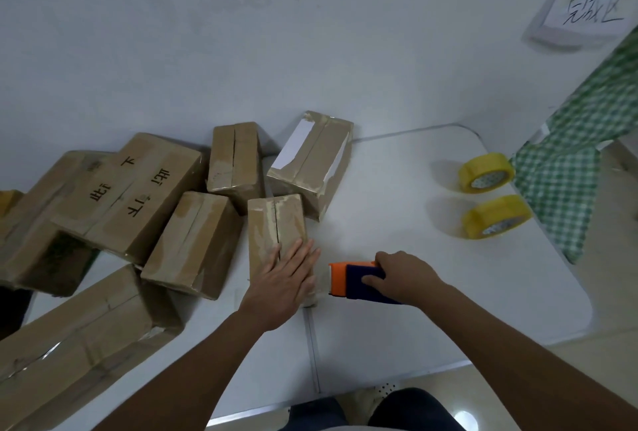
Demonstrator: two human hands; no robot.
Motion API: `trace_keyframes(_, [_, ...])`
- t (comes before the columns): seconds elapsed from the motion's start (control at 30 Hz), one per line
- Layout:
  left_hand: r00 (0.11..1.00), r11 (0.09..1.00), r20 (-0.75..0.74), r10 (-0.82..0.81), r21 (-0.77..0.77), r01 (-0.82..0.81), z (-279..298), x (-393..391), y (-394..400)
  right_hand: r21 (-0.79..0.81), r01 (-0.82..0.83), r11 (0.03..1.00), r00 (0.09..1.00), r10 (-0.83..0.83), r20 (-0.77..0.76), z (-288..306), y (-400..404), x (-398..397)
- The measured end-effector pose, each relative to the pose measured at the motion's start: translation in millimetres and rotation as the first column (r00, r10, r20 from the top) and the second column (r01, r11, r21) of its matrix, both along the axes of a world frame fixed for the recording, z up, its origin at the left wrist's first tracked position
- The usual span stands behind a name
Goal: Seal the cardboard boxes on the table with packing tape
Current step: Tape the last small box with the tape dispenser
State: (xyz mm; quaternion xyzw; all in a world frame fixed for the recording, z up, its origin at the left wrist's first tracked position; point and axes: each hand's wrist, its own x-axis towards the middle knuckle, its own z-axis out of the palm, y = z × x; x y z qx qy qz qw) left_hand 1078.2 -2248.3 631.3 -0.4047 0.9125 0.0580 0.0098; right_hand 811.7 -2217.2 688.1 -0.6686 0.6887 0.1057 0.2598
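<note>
We press our left hand (284, 284), fingers spread flat, on the small cardboard box (278, 237) at the table's near middle; our right hand (402, 277) grips the tape dispenser (359, 280) just beside it. The box seems light and stiff, likely to slide unless pinned from above.

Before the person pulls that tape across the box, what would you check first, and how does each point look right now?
1. Left hand flat on the small brown cardboard box, steadying it: ok.
2. Right hand gripping the orange and blue tape dispenser: ok.
3. Dispenser's orange end at the box's near end: ok.
4. Tape stuck to the box: cannot tell.
5. Box flaps closed, only a narrow centre seam showing: ok.
6. Two spare yellow tape rolls on the white table, clear of the pull path: ok.
</note>
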Motion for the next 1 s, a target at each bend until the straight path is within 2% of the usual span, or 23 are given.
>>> trace_keyframes(0.1, [1.000, 1.000, 0.008, -0.005, 0.012, 0.005, 1, 0, 0, -0.032, 0.007, 0.999, 1.000, -0.006, 0.006, -2, -2, 6])
trace_keyframes(0.4, [1.000, 1.000, 0.012, 0.017, 0.005, -0.017, 0, -3, -2, 0.026, 0.108, 0.994, 0.994, -0.109, 0.030, 0, -15, 16])
trace_keyframes(0.53, [0.999, 0.999, 0.000, -0.034, -0.003, 0.034, -1, 2, 2, -0.074, 0.175, 0.982, 0.961, -0.186, -0.203, 0, -20, -7])
trace_keyframes(0.6, [0.999, 0.999, -0.008, -0.044, 0.020, 0.044, 0, 1, 1, -0.116, 0.176, 0.977, 0.952, -0.199, -0.230, -8, -19, -18])
trace_keyframes(0.67, [0.999, 0.999, 0.003, -0.038, 0.022, 0.038, 0, 0, -1, -0.156, 0.218, 0.963, 0.957, -0.242, -0.159, -20, -18, -12])
trace_keyframes(0.73, [0.999, 0.998, 0.006, -0.044, 0.045, 0.044, 1, 0, -2, -0.097, 0.294, 0.951, 0.956, -0.295, 0.011, -37, -15, 0])
trace_keyframes(0.8, [0.999, 0.998, 0.015, -0.049, 0.044, 0.049, 2, 1, -2, -0.028, 0.357, 0.934, 0.930, -0.352, 0.109, -53, -5, 7])
trace_keyframes(0.87, [0.999, 0.998, 0.025, -0.043, 0.037, 0.042, 2, 0, -1, -0.192, 0.395, 0.898, 0.911, -0.356, 0.209, -67, 5, 14])
trace_keyframes(0.9, [0.999, 0.999, 0.024, -0.038, 0.033, 0.038, 2, -1, -1, -0.275, 0.458, 0.845, 0.874, -0.370, 0.315, -70, 11, 20])
trace_keyframes(0.93, [0.999, 0.999, 0.020, -0.035, 0.031, 0.035, 2, -2, -1, -0.236, 0.576, 0.783, 0.769, -0.420, 0.482, -63, 16, 31])
trace_keyframes(0.97, [0.999, 0.999, 0.013, -0.033, 0.030, 0.032, 2, -2, -1, -0.078, 0.683, 0.726, 0.585, -0.481, 0.653, -56, 21, 44])
trace_keyframes(1.0, [0.999, 0.999, 0.006, -0.032, 0.035, 0.032, 1, -1, -1, 0.178, 0.704, 0.687, 0.360, -0.562, 0.745, -48, 27, 56])
